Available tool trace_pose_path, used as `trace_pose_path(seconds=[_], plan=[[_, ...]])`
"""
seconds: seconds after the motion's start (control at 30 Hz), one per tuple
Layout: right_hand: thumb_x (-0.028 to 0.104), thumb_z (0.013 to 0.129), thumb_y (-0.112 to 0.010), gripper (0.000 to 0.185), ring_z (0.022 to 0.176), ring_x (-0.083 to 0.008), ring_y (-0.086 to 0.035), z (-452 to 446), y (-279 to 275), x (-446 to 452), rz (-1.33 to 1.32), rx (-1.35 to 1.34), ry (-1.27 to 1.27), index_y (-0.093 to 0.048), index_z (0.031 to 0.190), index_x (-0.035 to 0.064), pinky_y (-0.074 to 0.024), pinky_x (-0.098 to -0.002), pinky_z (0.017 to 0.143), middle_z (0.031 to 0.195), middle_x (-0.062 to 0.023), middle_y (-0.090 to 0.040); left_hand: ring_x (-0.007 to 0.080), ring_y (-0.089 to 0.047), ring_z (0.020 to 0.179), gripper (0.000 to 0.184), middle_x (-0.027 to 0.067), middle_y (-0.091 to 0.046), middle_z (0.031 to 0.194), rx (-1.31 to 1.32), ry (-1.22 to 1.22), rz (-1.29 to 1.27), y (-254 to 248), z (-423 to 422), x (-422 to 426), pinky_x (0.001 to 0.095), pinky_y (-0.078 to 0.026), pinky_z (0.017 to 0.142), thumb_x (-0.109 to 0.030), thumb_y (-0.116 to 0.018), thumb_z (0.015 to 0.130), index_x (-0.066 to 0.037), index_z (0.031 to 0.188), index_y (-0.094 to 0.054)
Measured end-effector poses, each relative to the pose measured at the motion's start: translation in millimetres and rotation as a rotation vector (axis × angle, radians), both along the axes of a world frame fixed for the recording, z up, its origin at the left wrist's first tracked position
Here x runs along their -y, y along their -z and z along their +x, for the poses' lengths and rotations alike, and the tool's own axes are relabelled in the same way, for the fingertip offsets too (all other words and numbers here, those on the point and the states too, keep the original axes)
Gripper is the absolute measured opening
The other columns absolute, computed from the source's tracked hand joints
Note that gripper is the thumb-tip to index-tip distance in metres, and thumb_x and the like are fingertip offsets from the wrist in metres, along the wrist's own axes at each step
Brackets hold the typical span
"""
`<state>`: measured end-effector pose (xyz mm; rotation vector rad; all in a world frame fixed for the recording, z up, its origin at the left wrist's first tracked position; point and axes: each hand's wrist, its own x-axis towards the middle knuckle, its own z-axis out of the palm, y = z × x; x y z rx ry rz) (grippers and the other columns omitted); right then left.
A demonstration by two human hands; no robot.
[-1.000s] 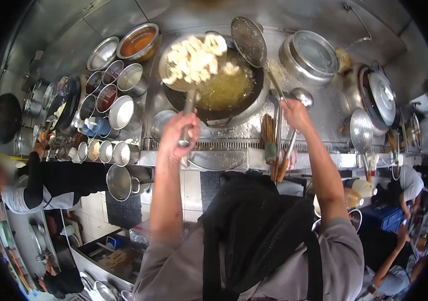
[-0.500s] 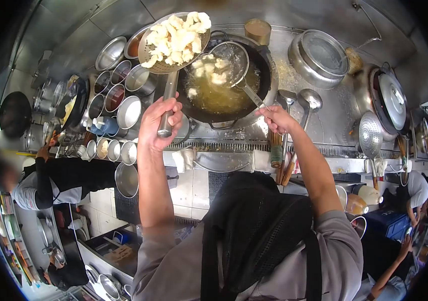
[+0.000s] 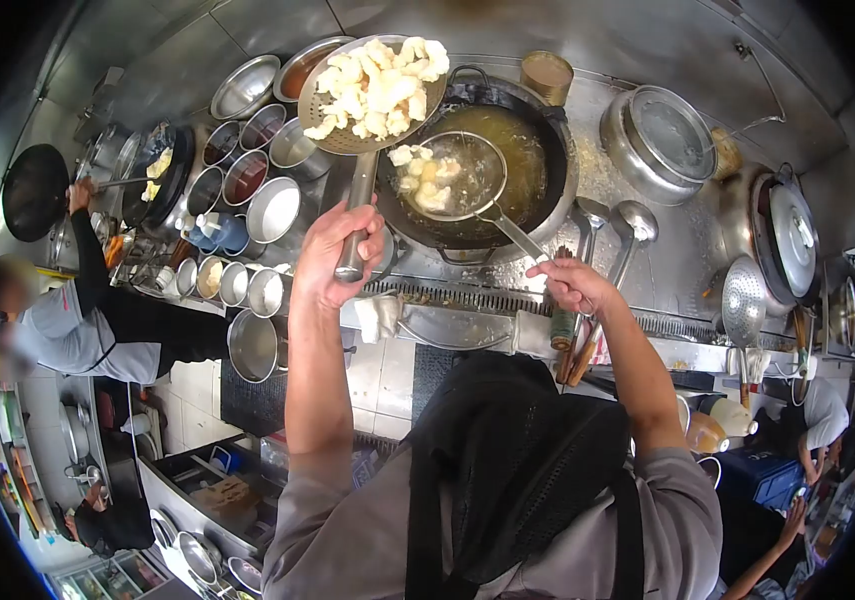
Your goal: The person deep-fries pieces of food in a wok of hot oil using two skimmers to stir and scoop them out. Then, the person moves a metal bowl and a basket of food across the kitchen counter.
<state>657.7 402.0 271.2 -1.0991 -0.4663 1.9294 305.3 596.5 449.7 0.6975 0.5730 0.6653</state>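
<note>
My left hand [image 3: 341,250] is closed round the thick metal handle of a perforated skimmer [image 3: 335,132]. Pale, battered fried pieces [image 3: 379,88] are heaped on it, above the left rim of the wok. My right hand [image 3: 577,285] grips the thin handle of a round wire-mesh strainer [image 3: 479,168]. Several fried pieces [image 3: 427,182] lie in the strainer's left side, over the wok [image 3: 559,160]. Yellowish oil [image 3: 517,135] fills the wok's bottom. Whether the mesh still touches the oil I cannot tell.
Metal pots and bowls of sauces [image 3: 247,175] stand left of the wok. To the right are a ladle [image 3: 635,222], a large lidded pot [image 3: 659,140], a hanging skimmer [image 3: 743,295] and a can [image 3: 547,75] behind. A co-worker [image 3: 82,310] works at another wok on the left.
The strainer has moved from the wok's upper middle toward its lower left, carrying fried pieces. My view has shifted slightly. The co-worker on the left has raised an arm toward the other wok.
</note>
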Motion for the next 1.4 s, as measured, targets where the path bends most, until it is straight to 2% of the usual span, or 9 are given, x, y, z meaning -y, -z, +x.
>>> trace_pose_path(seconds=[0.1,0.37,0.53,0.67,0.83,0.97,1.23,1.37,1.4], plan=[[0.03,0.109,-0.051,0.038,0.039,-0.0025,-0.034,-16.9,-2.6,-0.2,-0.013,-0.118,0.03,-0.058,0.13,-0.0014,-0.0282,-0.0216,0.033,0.062,0.0076,-0.041,0.0131,-0.054,0.057,0.027,0.0089,-0.058,0.085,-0.006,-0.004,-0.008,0.5,0.6,1.7,0.0264,-0.038,0.046,-0.009,-0.061,0.097,0.002,0.12,-0.052],[0.035,0.108,-0.052,0.04,0.042,-0.0016,-0.032,-54.6,11.6,-31.7,0.062,-0.167,0.141,-0.057,0.13,0.0024,-0.0241,-0.0208,0.034,0.063,0.0084,-0.038,0.0134,-0.054,0.057,0.031,0.0092,-0.057,0.085,-0.026,0.004,-0.004,6.4,-2.2,7.5,0.0259,-0.038,0.046,-0.009,-0.061,0.097,0.003,0.124,-0.052],[0.032,0.108,-0.052,0.039,0.041,-0.001,-0.03,-60.9,1.7,-13.5,0.051,-0.153,0.245,-0.056,0.129,-0.0008,-0.0242,-0.0198,0.033,0.063,0.0077,-0.038,0.0136,-0.054,0.057,0.026,0.0093,-0.057,0.085,-0.011,0.001,-0.027,20.4,-15.6,9.7,0.026,-0.039,0.046,-0.008,-0.062,0.096,0.001,0.118,-0.052],[0.028,0.109,-0.05,0.036,0.039,-0.0016,-0.029,-47.3,-8.6,27.3,0.1,-0.058,0.285,-0.057,0.127,-0.0024,-0.0245,-0.0206,0.032,0.062,0.0069,-0.038,0.0137,-0.054,0.057,0.024,0.0095,-0.058,0.086,-0.048,-0.015,-0.008,29.4,-22.0,11.3,0.0262,-0.04,0.046,-0.007,-0.062,0.096,0.001,0.115,-0.052],[0.026,0.109,-0.049,0.034,0.037,-0.0016,-0.03,-30.0,-65.0,67.3,0.062,0.18,0.367,-0.057,0.124,-0.0042,-0.0235,-0.0208,0.03,0.059,0.0064,-0.037,0.0141,-0.055,0.057,0.016,0.0083,-0.058,0.083,-0.162,-0.082,0.032,65.5,-17.1,4.7,0.0261,-0.044,0.046,-0.006,-0.061,0.095,-0.001,0.106,-0.049],[0.027,0.109,-0.05,0.034,0.037,-0.0026,-0.031,-17.2,-109.7,83.0,0.054,0.26,0.396,-0.06,0.12,-0.0041,-0.0257,-0.0226,0.03,0.059,0.0053,-0.041,0.0144,-0.055,0.056,0.017,0.0071,-0.056,0.08,-0.23,-0.095,0.037,100.5,-5.2,1.7,0.0262,-0.044,0.046,-0.003,-0.062,0.093,-0.002,0.1,-0.046],[0.027,0.107,-0.055,0.034,0.036,-0.0039,-0.033,-41.3,-185.8,54.4,0.036,0.432,0.315,-0.064,0.116,-0.0044,-0.0264,-0.0231,0.031,0.057,0.0042,-0.043,0.0157,-0.055,0.054,0.017,0.0064,-0.055,0.074,-0.251,0.033,-0.06,119.9,33.5,10.3,0.029,-0.044,0.046,-0.003,-0.066,0.088,-0.001,0.093,-0.05],[0.031,0.107,-0.055,0.036,0.039,-0.005,-0.037,-59.0,-196.9,34.1,0.003,0.625,0.191,-0.066,0.117,-0.0015,-0.0303,-0.0246,0.033,0.057,0.0044,-0.043,0.0145,-0.056,0.054,0.013,0.0056,-0.055,0.07,-0.197,0.044,-0.144,132.8,54.4,11.6,0.0276,-0.04,0.041,-0.008,-0.066,0.089,-0.002,0.087,-0.054],[0.033,0.106,-0.056,0.036,0.04,-0.0061,-0.04,-62.3,-197.9,29.5,-0.002,0.714,0.146,-0.067,0.117,0.0,-0.0348,-0.0268,0.035,0.058,0.0041,-0.044,0.0142,-0.057,0.054,0.013,0.0058,-0.056,0.069,-0.23,0.017,-0.16,125.5,58.1,13.6,0.0275,-0.041,0.041,-0.008,-0.067,0.088,-0.001,0.087,-0.056]])
